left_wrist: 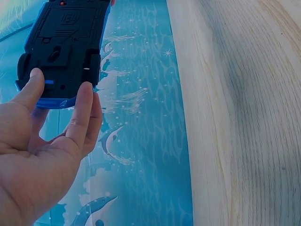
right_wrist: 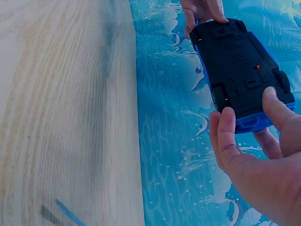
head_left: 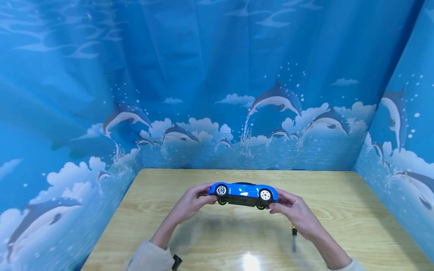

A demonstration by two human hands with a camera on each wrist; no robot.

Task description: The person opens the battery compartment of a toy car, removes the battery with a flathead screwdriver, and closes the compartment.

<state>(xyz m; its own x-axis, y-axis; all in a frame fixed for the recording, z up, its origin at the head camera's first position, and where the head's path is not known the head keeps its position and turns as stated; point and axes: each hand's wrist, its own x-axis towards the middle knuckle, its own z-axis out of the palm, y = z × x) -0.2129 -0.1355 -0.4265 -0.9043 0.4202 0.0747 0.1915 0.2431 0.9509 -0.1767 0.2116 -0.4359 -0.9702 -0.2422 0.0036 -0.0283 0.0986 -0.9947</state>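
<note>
A blue toy car [head_left: 243,190] with silver-spoked wheels is held up above the wooden table, its side turned toward the head camera. My left hand [head_left: 190,203] grips one end of it, thumb on the black underside [left_wrist: 66,35] in the left wrist view. The other end is gripped by my right hand [head_left: 298,214], whose thumb presses the underside near a small red switch-like part [right_wrist: 257,67] in the right wrist view. Below the right hand, a screwdriver [head_left: 294,239] with a yellow and black handle lies on the table, its handle partly hidden by that hand.
The light wooden table [head_left: 152,195] is bordered by a blue curtain [head_left: 203,75] printed with dolphins at the back and both sides. A small black object [head_left: 176,261] shows beside the left sleeve at the front edge of the head view.
</note>
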